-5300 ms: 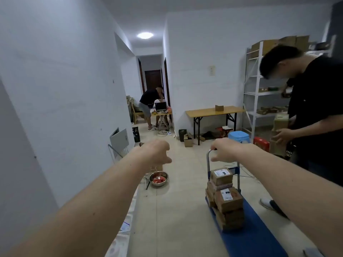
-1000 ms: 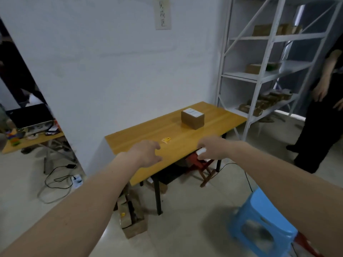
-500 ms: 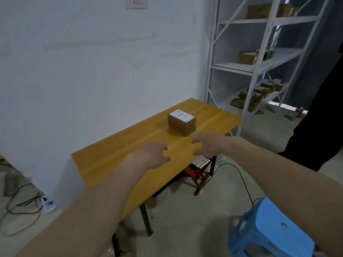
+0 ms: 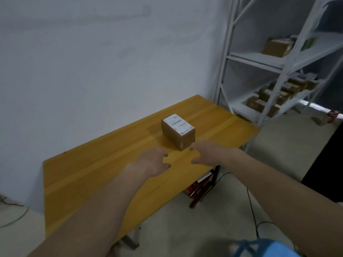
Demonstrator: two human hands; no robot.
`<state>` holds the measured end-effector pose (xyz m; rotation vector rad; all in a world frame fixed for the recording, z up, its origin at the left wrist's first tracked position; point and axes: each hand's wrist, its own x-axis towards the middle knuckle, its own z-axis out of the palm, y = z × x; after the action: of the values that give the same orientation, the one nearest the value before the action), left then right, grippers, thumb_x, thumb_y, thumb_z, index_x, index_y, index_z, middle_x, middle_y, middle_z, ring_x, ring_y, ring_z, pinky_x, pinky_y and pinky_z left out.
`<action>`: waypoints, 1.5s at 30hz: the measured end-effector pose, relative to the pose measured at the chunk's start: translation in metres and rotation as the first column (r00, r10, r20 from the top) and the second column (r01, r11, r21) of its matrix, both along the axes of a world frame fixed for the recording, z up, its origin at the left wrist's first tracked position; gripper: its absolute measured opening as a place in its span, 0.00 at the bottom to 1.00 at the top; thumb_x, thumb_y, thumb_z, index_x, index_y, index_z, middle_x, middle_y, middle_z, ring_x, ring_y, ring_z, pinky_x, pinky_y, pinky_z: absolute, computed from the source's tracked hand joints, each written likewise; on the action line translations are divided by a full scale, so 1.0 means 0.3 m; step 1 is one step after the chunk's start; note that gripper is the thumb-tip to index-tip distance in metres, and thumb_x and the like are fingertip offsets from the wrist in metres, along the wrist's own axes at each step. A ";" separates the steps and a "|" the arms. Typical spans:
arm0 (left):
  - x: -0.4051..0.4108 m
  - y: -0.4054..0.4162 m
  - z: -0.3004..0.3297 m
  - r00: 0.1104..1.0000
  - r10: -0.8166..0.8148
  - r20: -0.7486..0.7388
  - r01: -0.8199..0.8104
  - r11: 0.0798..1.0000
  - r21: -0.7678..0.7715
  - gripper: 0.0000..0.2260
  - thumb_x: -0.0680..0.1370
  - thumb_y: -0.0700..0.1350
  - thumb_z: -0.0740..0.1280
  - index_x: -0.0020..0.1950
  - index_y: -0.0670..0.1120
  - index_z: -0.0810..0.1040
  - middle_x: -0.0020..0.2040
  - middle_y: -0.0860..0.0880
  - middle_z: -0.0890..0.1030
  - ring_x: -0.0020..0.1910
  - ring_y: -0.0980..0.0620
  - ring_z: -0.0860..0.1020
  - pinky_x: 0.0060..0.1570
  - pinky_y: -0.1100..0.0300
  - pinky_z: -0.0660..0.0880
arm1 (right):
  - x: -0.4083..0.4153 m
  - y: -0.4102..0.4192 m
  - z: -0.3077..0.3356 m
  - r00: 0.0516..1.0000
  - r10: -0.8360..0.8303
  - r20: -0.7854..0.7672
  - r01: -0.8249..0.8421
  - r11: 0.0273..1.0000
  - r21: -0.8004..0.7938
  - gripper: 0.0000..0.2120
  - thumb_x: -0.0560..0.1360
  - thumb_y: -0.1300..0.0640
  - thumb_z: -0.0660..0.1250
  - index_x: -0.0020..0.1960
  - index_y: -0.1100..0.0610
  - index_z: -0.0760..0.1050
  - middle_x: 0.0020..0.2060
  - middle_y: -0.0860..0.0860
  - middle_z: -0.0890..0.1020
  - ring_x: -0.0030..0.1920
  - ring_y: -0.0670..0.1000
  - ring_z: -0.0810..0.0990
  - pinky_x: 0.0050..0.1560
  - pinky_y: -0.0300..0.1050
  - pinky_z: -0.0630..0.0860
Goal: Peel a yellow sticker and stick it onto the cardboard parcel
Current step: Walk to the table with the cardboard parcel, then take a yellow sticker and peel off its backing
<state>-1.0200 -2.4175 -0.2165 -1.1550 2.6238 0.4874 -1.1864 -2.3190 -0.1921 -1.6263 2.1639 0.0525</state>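
A small cardboard parcel (image 4: 181, 138) with a white shipping label on top stands on the yellow wooden table (image 4: 92, 173). My left hand (image 4: 154, 161) hovers over the table just in front of and left of the parcel, fingers loosely apart and empty. My right hand (image 4: 206, 153) reaches beside it, fingertips close to the parcel's near right corner, also empty. No yellow sticker is visible; my hands cover the spot where one lay a second ago.
A white metal shelf rack (image 4: 274, 71) with several cardboard boxes stands right of the table. A blue plastic stool (image 4: 267, 248) is at the bottom right. A person in black (image 4: 326, 164) stands at the right edge. Cables (image 4: 252, 206) run across the floor under the table.
I have come closer to the table and turned right. Both hands have moved forward toward the parcel. The yellow sticker seen on the table a second ago is out of sight.
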 end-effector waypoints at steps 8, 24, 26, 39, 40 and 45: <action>-0.325 -0.292 -0.101 0.998 0.035 -0.047 -0.033 0.999 0.043 0.19 0.75 0.53 0.64 0.66 0.53 0.73 0.66 0.52 0.75 0.62 0.50 0.74 0.54 0.58 0.73 | -0.280 -0.279 -0.106 0.999 0.023 0.030 -0.024 0.999 0.047 0.21 0.77 0.51 0.65 0.69 0.53 0.68 0.67 0.50 0.72 0.65 0.54 0.72 0.60 0.46 0.71; -0.612 -0.649 -0.193 0.986 0.166 -0.009 -0.166 0.986 -0.016 0.21 0.77 0.52 0.64 0.70 0.50 0.69 0.69 0.49 0.71 0.65 0.48 0.71 0.60 0.54 0.72 | -0.638 -0.747 -0.236 0.970 0.241 0.014 -0.241 0.968 0.071 0.25 0.77 0.52 0.64 0.72 0.55 0.63 0.69 0.54 0.70 0.67 0.56 0.69 0.61 0.49 0.70; -0.616 -0.642 -0.211 0.977 0.212 -0.011 -0.212 0.977 -0.029 0.22 0.78 0.51 0.64 0.72 0.50 0.67 0.72 0.48 0.68 0.69 0.47 0.68 0.65 0.53 0.67 | -0.673 -0.785 -0.245 0.949 0.316 -0.011 -0.314 0.947 0.075 0.25 0.77 0.52 0.64 0.72 0.55 0.64 0.68 0.56 0.70 0.67 0.57 0.69 0.63 0.51 0.69; -0.733 -0.680 -0.427 0.915 0.374 -0.149 -0.398 0.898 -0.187 0.20 0.78 0.51 0.63 0.70 0.50 0.69 0.70 0.50 0.70 0.68 0.49 0.69 0.62 0.54 0.68 | -0.789 -0.966 -0.503 0.775 0.631 -0.017 -0.626 0.765 -0.151 0.26 0.77 0.50 0.64 0.72 0.54 0.64 0.70 0.51 0.68 0.69 0.54 0.65 0.68 0.50 0.65; -0.726 -0.690 -0.448 0.916 0.373 -0.150 -0.399 0.888 -0.230 0.20 0.78 0.51 0.63 0.70 0.51 0.69 0.70 0.50 0.71 0.67 0.48 0.69 0.62 0.53 0.68 | -0.785 -0.980 -0.526 0.763 0.645 -0.042 -0.640 0.745 -0.188 0.25 0.77 0.50 0.64 0.72 0.53 0.64 0.70 0.51 0.69 0.69 0.54 0.65 0.67 0.50 0.65; -0.675 -0.689 -0.587 0.902 0.353 -0.251 -0.426 0.827 -0.367 0.19 0.77 0.50 0.65 0.67 0.50 0.72 0.67 0.49 0.74 0.64 0.46 0.74 0.58 0.48 0.74 | -0.745 -1.013 -0.630 0.689 0.711 -0.145 -0.704 0.606 -0.370 0.22 0.77 0.48 0.62 0.70 0.52 0.66 0.69 0.49 0.70 0.69 0.52 0.65 0.67 0.49 0.66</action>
<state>-1.2226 -2.6240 -0.3925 -1.8895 2.7155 0.0893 -1.4098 -2.6230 -0.3811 -2.6350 1.4115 -0.1846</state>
